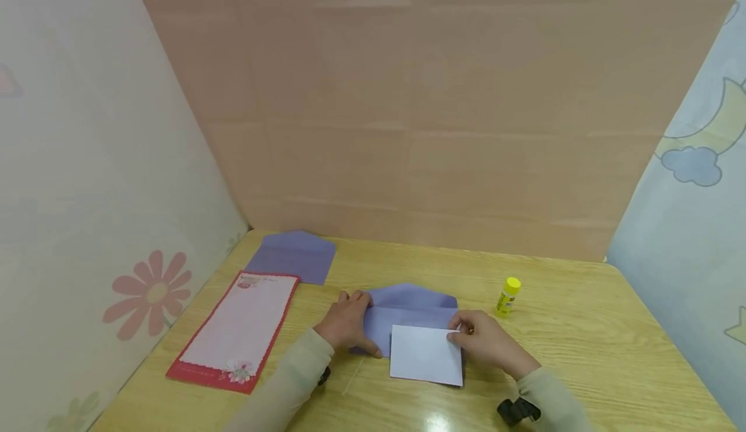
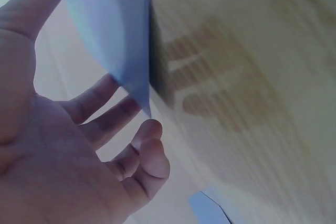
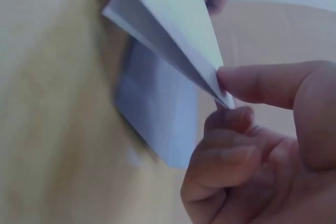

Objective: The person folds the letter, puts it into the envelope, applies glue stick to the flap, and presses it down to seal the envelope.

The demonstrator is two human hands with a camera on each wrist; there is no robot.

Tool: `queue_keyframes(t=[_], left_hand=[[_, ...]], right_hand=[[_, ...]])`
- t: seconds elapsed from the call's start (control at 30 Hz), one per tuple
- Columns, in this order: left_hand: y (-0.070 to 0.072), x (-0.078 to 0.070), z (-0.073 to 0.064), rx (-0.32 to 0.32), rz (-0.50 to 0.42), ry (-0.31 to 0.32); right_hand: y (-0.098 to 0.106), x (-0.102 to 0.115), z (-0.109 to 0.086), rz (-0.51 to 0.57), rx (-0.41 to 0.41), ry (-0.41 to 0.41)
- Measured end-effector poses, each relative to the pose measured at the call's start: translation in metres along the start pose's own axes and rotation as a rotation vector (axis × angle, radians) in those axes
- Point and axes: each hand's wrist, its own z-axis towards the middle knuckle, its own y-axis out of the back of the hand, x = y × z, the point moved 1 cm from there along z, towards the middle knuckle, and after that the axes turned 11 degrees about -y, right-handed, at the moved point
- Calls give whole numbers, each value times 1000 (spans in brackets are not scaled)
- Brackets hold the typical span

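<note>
My left hand (image 1: 348, 323) holds a purple envelope (image 1: 381, 320) by its left side, the flap lying unfolded on the far side. In the left wrist view the thumb lies on one face of the envelope (image 2: 118, 24) and fingers reach behind it. Between thumb and fingers, my right hand (image 1: 485, 339) pinches the upper right corner of a folded sheet of white paper (image 1: 425, 354). This sheet hangs in front of the envelope and covers part of it. Seen from the right wrist, the folded paper (image 3: 184, 19) has layers that gape apart, with red at one edge.
Back left on the wooden table (image 1: 583, 354) lies a second purple envelope (image 1: 291, 262). A red-bordered letter pad (image 1: 239, 328) with printed flowers is left of my left hand. A yellow glue stick (image 1: 508, 297) stands upright beyond my right hand. Papered walls enclose the table's back and sides.
</note>
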Motion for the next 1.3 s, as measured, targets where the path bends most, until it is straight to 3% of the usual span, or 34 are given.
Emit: queue_keyframes(t=[0.2,0.37,0.73,0.97,1.1,1.3], left_hand=[[-1,-3,-1,-39,37,-17],[-1,-4,1,-83,101,-59],[1,-20,-1,-125,270,-139],[-2,-25,-4,-148,350,-134],[-2,-26,-4,-157,371,-140],[-1,-28,-3,-162,400,-141]], right_hand=[[26,5,2,92,-14,-14],[37,9,7,159,-75,-45],[25,19,11,103,-233,-23],[20,21,11,68,-347,-44],[18,22,10,50,-429,11],[10,22,10,-65,-548,180]])
